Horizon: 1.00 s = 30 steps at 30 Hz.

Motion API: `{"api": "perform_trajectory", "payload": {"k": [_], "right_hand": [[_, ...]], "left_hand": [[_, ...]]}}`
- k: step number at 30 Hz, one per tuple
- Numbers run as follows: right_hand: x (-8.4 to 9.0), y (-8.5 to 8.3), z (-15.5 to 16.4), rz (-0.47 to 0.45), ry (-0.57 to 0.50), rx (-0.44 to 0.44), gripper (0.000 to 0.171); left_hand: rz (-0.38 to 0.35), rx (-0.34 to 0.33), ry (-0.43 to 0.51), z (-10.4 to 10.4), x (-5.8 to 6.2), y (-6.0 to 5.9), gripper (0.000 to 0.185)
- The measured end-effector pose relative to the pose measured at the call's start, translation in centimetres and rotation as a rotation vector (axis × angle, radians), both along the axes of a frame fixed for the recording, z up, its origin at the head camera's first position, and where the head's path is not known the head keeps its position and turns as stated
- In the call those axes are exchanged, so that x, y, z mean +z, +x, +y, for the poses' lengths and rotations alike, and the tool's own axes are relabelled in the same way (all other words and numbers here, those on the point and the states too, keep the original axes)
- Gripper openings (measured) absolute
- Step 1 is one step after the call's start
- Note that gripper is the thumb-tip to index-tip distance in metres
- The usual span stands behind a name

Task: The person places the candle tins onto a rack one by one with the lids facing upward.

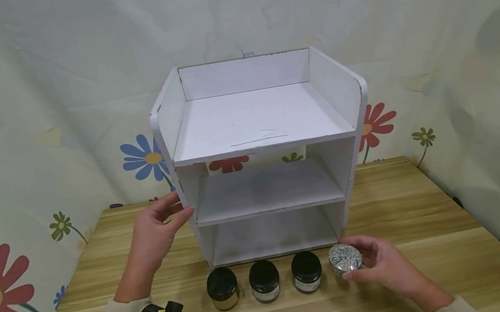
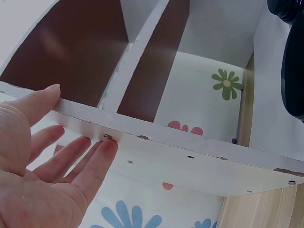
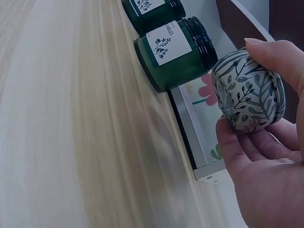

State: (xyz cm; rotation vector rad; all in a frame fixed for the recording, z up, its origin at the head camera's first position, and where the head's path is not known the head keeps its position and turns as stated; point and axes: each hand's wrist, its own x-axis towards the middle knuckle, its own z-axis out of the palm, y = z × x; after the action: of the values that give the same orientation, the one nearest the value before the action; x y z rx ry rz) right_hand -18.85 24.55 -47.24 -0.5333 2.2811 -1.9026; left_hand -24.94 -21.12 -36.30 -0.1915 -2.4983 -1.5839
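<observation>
The left hand lies flat-fingered against the white shelf unit (seemingly steadying it), while the right hand curls round the patterned tin at the jar row's right end.

A small round tin with a grey-green leaf pattern is sitting at the right end of the jar row on the wooden table, just in front of the white shelf unit, which is standing upright with three open tiers
</observation>
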Motion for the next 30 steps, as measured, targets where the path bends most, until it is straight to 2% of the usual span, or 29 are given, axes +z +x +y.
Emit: {"api": "perform_trajectory", "payload": {"k": [20,30], "right_hand": [[0.9,0.2,-0.5,-0.02,-0.011,-0.023,0.07],[1.5,0.1,-0.5,0.012,0.001,-0.005,0.07]], "left_hand": [[0.008,-0.011,-0.004,-0.2,-0.4,-0.3,0.065],[0.004,-0.008,-0.004,-0.2,-0.3,-0.3,0.066]]}}
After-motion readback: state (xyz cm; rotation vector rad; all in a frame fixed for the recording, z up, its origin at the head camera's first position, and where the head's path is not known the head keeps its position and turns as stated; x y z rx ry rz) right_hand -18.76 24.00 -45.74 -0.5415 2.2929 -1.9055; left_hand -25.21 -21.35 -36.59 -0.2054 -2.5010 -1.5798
